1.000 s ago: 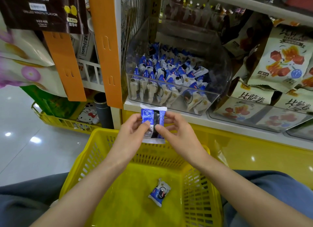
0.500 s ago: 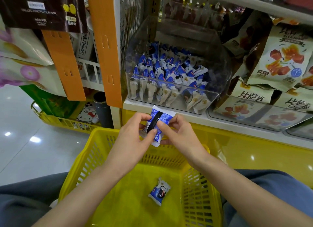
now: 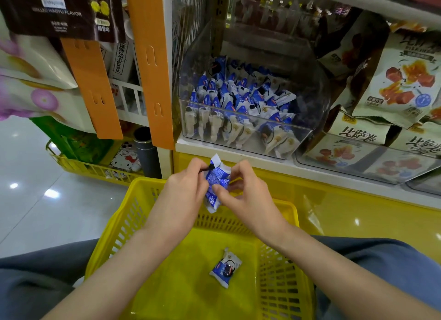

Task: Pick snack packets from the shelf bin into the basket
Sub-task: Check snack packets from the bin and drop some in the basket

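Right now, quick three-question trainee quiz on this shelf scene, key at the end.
1. Which hands pinch the blue packet over the yellow basket? A left only; B right only; C both.
2. True or false: the basket holds no packet yet.
3. Fill in: the packets in the clear bin are blue and ___.
Key: 1 C, left hand and right hand both pinch it. 2 false, one loose packet lies inside. 3 white.

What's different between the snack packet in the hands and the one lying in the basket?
The held packet is pinched between left hand and right hand above the basket; the basket packet lies loose on its floor. The held packet is crumpled and upright; the basket packet lies flat. Both are blue-and-white.
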A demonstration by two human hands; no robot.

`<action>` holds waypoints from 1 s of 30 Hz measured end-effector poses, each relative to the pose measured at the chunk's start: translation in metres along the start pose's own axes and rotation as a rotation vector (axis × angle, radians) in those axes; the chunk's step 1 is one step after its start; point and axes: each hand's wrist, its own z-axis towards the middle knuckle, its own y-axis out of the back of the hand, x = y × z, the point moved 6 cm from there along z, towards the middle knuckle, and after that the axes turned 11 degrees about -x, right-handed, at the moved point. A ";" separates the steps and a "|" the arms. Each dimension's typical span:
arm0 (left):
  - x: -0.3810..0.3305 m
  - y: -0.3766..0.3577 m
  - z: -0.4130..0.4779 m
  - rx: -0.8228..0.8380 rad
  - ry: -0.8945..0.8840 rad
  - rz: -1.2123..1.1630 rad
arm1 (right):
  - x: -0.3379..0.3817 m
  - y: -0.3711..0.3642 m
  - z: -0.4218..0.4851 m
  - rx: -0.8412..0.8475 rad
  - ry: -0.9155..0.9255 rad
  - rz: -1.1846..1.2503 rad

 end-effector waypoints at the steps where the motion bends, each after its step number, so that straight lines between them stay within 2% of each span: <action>1: 0.002 0.000 0.001 -0.011 0.025 -0.032 | 0.001 0.000 0.000 -0.003 0.008 0.006; 12: 0.011 -0.016 0.001 0.074 0.182 -0.270 | -0.006 0.008 0.012 0.000 -0.074 0.164; 14: 0.014 -0.018 0.002 0.084 0.281 -0.369 | -0.001 0.008 0.013 0.022 -0.007 0.130; 17: 0.014 -0.020 0.001 0.096 0.504 -0.663 | 0.006 0.002 0.012 0.124 0.065 0.107; 20: 0.017 -0.018 0.002 0.091 0.600 -0.745 | 0.009 -0.004 0.010 0.187 0.022 0.221; 23: 0.017 -0.024 0.000 0.188 0.678 -0.843 | 0.005 -0.001 0.012 0.142 -0.078 0.286; 26: 0.011 -0.030 -0.007 0.337 0.667 -0.811 | -0.002 0.002 0.016 0.116 -0.200 0.310; 30: 0.010 -0.026 -0.005 0.287 0.576 -0.678 | -0.001 0.004 0.020 0.114 -0.224 0.392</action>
